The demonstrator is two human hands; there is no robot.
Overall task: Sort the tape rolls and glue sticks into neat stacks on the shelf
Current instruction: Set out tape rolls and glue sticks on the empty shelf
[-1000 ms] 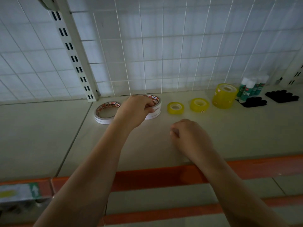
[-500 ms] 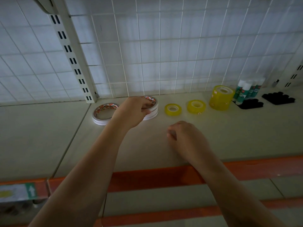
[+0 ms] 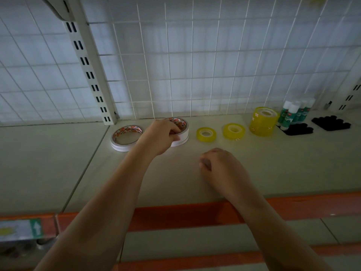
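Observation:
My left hand point(image 3: 160, 136) grips the near rim of a stack of white tape rolls point(image 3: 182, 130) at the back of the shelf point(image 3: 273, 163). A second stack of white tape rolls point(image 3: 125, 136) lies just left of it. To the right sit two small yellow tape rolls point(image 3: 206, 134) point(image 3: 234, 131) and a taller yellow stack point(image 3: 263, 121). Green-and-white glue sticks point(image 3: 293, 114) stand upright at the far right. My right hand point(image 3: 222, 169) rests on the shelf in front with fingers loosely curled, holding nothing.
A white wire grid point(image 3: 195, 65) backs the shelf, with a slotted upright post point(image 3: 91, 75) at left. Two black holders point(image 3: 298, 129) point(image 3: 331, 123) lie by the glue sticks. An orange strip point(image 3: 195, 216) edges the shelf front.
The view has shifted slightly. My left hand keeps its hold on the white tape stack; my right hand stays put on the shelf.

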